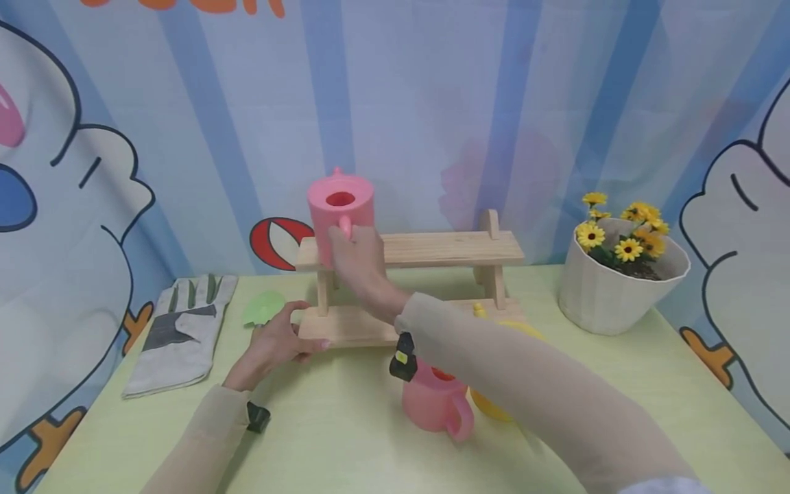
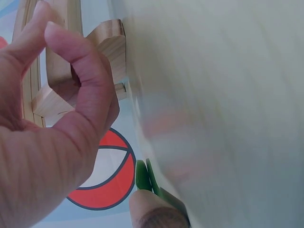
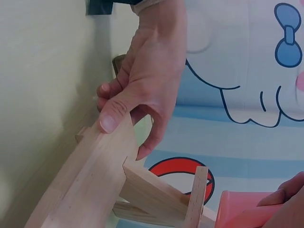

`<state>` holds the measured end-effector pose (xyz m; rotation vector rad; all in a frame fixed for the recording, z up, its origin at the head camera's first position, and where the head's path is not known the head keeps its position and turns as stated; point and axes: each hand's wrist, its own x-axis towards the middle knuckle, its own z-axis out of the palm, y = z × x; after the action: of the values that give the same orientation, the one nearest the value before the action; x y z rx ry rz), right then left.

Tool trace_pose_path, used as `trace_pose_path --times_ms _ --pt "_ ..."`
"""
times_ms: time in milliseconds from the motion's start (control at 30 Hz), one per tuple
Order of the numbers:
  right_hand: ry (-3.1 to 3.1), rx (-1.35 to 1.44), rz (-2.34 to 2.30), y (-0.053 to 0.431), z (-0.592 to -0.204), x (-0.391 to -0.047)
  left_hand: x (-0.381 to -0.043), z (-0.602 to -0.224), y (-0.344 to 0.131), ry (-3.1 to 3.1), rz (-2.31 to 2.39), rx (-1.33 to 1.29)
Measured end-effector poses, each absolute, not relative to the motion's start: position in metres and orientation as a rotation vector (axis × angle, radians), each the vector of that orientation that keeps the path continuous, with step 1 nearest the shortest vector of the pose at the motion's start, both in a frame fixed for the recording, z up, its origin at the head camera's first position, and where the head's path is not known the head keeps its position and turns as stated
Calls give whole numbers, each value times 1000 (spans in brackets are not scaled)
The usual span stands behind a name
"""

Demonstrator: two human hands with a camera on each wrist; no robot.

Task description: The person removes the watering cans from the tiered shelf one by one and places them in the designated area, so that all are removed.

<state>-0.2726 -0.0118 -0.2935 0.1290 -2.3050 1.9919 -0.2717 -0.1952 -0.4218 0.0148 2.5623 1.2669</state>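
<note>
My right hand (image 1: 361,264) grips a pink watering can (image 1: 317,223) by its handle. The can is upright, its open top showing, and overlaps the left end of the upper shelf of a two-tier wooden stand (image 1: 444,248). My left hand (image 1: 278,343) holds the left end of the stand's lower shelf (image 1: 348,326), thumb on the near side. In the right wrist view that thumb lies along the board (image 3: 90,175), and the pink can (image 3: 237,206) shows at the lower right. A second pink watering can (image 1: 426,405) stands in front of the stand, partly under my right sleeve.
A yellow watering can (image 1: 490,406) is mostly hidden behind my right forearm. At the right stands a white pot (image 1: 595,295) with yellow flowers (image 1: 628,249). To the left lie work gloves (image 1: 179,343) and a light green object (image 1: 264,307). A printed curtain (image 1: 401,123) hangs behind.
</note>
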Motion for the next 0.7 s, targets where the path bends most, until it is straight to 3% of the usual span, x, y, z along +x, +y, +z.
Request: trace_pose_path --times_ms 700 --pt "-2357 251 2052 -2 -306 -213 -272 -420 -193 2574 1211 -47"
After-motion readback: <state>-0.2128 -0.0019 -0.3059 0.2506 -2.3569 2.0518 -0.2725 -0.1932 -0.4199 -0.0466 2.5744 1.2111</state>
